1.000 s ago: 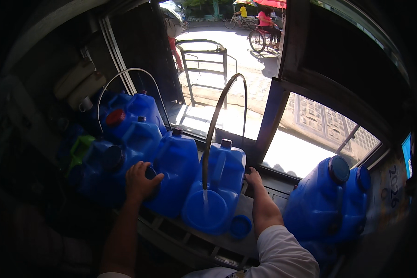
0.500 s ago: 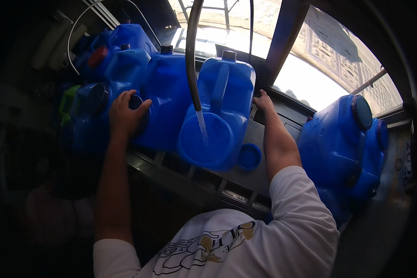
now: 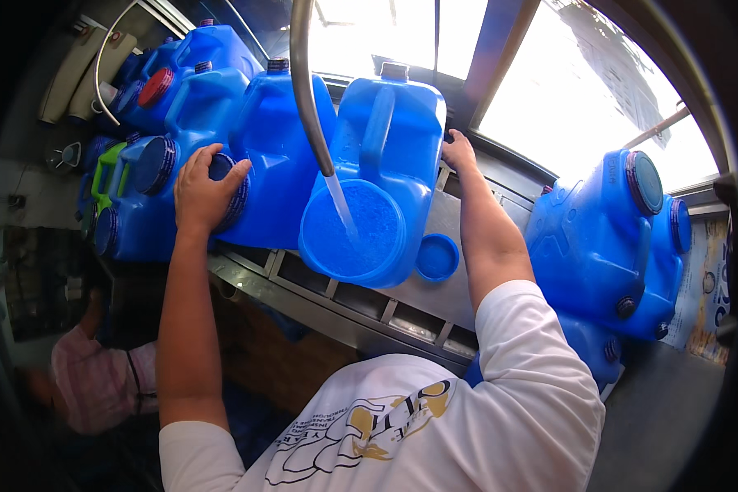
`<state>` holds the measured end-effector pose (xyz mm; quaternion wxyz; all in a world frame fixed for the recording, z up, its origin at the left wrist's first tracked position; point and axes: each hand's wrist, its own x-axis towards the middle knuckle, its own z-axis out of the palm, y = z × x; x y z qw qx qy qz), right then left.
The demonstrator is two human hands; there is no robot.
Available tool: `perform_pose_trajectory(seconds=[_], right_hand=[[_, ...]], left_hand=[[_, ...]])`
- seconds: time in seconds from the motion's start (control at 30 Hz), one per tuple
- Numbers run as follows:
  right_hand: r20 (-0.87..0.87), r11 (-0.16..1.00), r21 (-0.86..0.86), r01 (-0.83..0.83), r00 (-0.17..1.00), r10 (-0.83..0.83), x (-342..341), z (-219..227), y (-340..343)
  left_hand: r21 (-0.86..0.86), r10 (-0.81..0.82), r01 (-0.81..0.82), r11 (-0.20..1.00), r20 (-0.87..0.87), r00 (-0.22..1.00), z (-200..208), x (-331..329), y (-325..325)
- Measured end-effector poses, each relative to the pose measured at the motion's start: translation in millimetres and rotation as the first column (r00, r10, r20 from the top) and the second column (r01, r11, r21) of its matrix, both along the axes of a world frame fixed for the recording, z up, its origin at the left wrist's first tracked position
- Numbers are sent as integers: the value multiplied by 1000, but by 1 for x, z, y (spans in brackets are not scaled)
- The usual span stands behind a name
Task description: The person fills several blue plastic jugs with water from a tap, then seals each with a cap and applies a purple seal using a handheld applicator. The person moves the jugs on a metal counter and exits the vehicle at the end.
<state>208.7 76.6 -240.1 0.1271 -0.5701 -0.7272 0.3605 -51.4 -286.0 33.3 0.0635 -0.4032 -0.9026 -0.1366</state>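
Water runs from a grey hose into the wide round mouth of a blue jug in the middle. Bubbles cover the water inside it. My left hand is curled over the dark screw cap of the blue jug beside it, thumb on the cap's near side. At the far right of the open jug, my right hand reaches to the window ledge, fingers bent around a small dark part that I cannot make out. A loose blue lid lies on the metal counter between the jug and my right forearm.
Several capped blue jugs crowd the left, one with a red cap and one with a green handle. More blue jugs stand at the right. The slotted metal counter runs in front. A person in pink is at the lower left.
The picture has brightened and the view has shifted slightly. Water keeps running, and its surface in the jug now looks more bubbly. Both hands hold about the same places.
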Motion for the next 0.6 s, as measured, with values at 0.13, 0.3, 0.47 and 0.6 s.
perform_pose_trajectory(seconds=[0.13, 0.3, 0.47, 0.6], right_hand=[[24, 998, 25, -52, 998, 51, -9, 10, -2], [141, 987, -5, -163, 977, 162, -11, 34, -7], [272, 984, 34, -173, 949, 158, -4, 31, -7], [246, 986, 70, -153, 960, 132, 5, 20, -16]], left_hand=[[11, -24, 24, 1000, -7, 1000, 2, 2, 2], [18, -24, 24, 1000, -24, 999, 1, 0, -2], [22, -40, 40, 999, -11, 999, 1, 0, 2], [21, -37, 38, 999, -21, 999, 1, -2, 1]])
